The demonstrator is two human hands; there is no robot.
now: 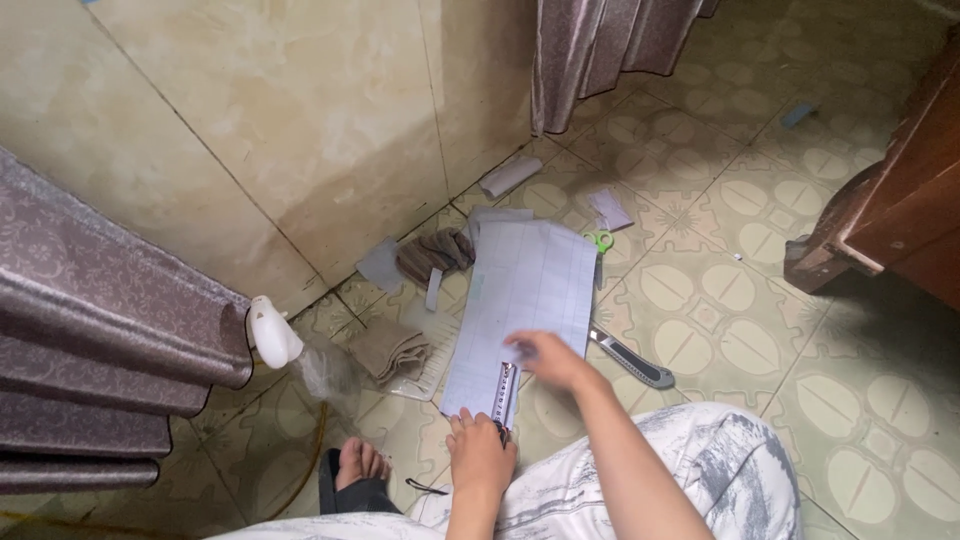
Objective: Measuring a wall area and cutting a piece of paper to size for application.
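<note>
Left hand [478, 455] pressed the metal ruler [504, 392] onto the pale sheet [530, 290] on the tiled floor [760, 300]; right hand [545, 355] blurred above it, utility knife [632, 358] beside.

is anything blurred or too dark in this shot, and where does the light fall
Head view: the right hand is smeared by motion blur over the pale sheet, while the left hand is sharp. Soft, even light on the wall panels and tiled floor, no hard glare. It darkens towards the wooden furniture and the curtain folds.
</note>
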